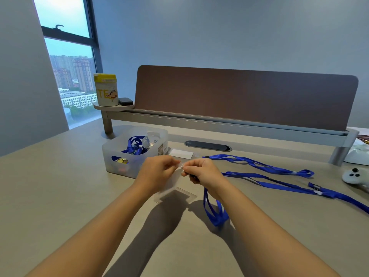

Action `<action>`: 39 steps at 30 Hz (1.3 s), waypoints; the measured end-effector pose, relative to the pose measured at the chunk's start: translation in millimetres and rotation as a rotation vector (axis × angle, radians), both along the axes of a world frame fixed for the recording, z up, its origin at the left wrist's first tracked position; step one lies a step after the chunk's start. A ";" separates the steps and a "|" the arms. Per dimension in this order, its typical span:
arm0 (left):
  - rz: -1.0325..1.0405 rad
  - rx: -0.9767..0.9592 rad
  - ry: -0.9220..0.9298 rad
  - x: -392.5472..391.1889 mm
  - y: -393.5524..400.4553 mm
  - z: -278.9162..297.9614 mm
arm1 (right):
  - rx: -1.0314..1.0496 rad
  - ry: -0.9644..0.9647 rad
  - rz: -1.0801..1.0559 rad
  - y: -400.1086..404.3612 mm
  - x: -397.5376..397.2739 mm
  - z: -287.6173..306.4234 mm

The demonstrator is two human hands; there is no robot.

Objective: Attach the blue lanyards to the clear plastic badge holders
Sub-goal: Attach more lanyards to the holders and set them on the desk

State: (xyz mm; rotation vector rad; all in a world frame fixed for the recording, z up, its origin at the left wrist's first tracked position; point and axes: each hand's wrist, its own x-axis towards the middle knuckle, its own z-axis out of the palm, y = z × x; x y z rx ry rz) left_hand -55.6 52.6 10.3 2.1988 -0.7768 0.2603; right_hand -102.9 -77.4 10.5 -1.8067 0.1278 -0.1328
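Observation:
My left hand (157, 171) pinches the top edge of a clear plastic badge holder (175, 193), which hangs tilted above the table. My right hand (202, 170) grips the black clip end of a blue lanyard (214, 213); its loop dangles below my wrist. The two hands meet at the holder's top, fingertips touching. The clip itself is mostly hidden by my fingers. Another badge holder with a white card (180, 153) lies further back, joined to a blue lanyard (257, 163). A second lanyard (279, 183) stretches across the table to the right.
A translucent bin (111, 150) with several blue lanyards and clear holders stands at the left rear. A white game controller (355, 175) lies at the right edge. Behind are a raised shelf (219, 122) with a brown divider, a yellow-lidded canister (105, 89) and a dark cable slot (207, 145).

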 end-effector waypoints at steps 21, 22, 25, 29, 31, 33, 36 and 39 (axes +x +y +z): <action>-0.009 -0.172 -0.070 -4.1 -2.7 27.4 | -0.241 -0.236 -0.101 12.0 -4.8 23.0; -0.013 -0.184 -0.067 -3.6 -3.0 26.1 | -0.254 -0.239 -0.105 12.1 -4.1 22.2; -0.017 -0.227 -0.032 -2.3 -3.2 22.4 | -0.308 -0.250 -0.117 13.6 -2.5 21.2; -0.022 -0.301 0.030 -0.4 -3.7 19.6 | -0.377 -0.270 -0.132 16.3 -0.7 21.8; -0.023 -0.324 0.059 -0.2 -3.8 18.7 | -0.394 -0.271 -0.135 17.2 0.1 22.4; -0.030 -0.368 0.115 -0.2 -3.8 18.7 | -0.404 -0.272 -0.130 17.9 1.0 22.7; -0.037 -0.459 0.219 0.8 -1.3 20.3 | -0.411 -0.265 -0.111 18.2 2.2 22.7; -0.124 -0.510 0.372 -0.2 4.8 23.8 | -0.286 -0.234 -0.067 13.6 2.4 27.3</action>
